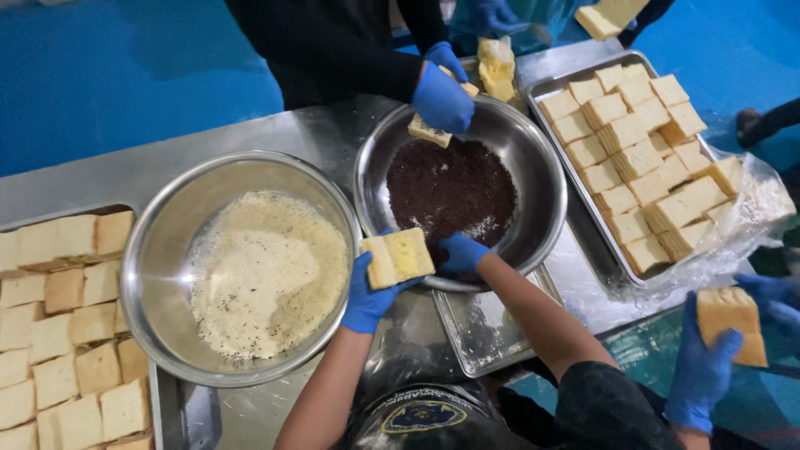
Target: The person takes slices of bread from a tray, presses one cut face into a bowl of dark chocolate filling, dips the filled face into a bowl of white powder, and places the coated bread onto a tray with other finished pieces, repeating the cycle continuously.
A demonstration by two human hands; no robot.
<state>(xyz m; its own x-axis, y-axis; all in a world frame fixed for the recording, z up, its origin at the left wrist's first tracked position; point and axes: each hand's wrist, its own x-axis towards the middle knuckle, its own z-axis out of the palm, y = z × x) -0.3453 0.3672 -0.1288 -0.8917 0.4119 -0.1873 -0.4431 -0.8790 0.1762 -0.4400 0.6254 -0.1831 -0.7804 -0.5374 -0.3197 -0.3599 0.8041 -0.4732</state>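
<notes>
My left fingers, in a blue glove, curl up from below around a pale yellow square slice of soft bread, the thumb side pressed against its near edge; the slice hangs above the gap between the two bowls, towards the near edge of the desk. My right hand rests on the near rim of the round steel bowl of dark brown sprinkles; I cannot tell whether its fingers are spread or closed, as they tuck over the rim.

I judge the slice light, spongy and easily crushed, perhaps tacky on its spread face, so it is best carried by its crust edges with little squeeze.

Left of it sits the larger round steel bowl of pale grated shreds. Beyond, at the desk's left edge, lie rows of plain bread squares. At the right edge a steel tray of stacked bread squares stands. Across the desk another person's gloved hand lowers a slice into the sprinkles.
</notes>
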